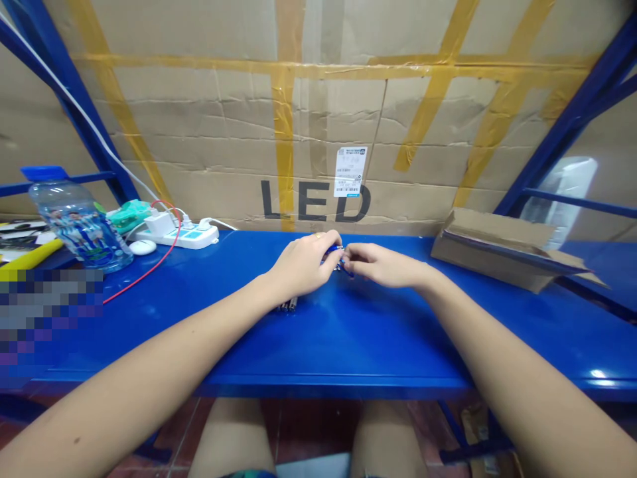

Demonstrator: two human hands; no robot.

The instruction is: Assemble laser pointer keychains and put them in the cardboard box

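Center of frame: left hand and right hand meet over the blue tabletop. Small blue-and-silver part sits between the fingertips, mostly covered; one piece or several, can't tell. Left grip: thumb and fingers closed on the part. Right grip: fingertips pinched at its right side; firmness can't be judged.

Short metal pieces lie just below the left wrist, lower middle of frame, partly hidden by the forearm; count unclear.

Risks, my judgement: part is small and fingertip-held, so uneven pull or a slick surface could make it pop out. Tabletop looks glossy, so a dropped bit could slide or roll off the near edge, bottom of frame. Left forearm runs close by the metal pieces; lowering or sweeping it could scatter them. Red cable loops at left; a wide left-arm swing could snag it or knock the bottle beside the power strip. Open cardboard box, right side, well apart from both hands.
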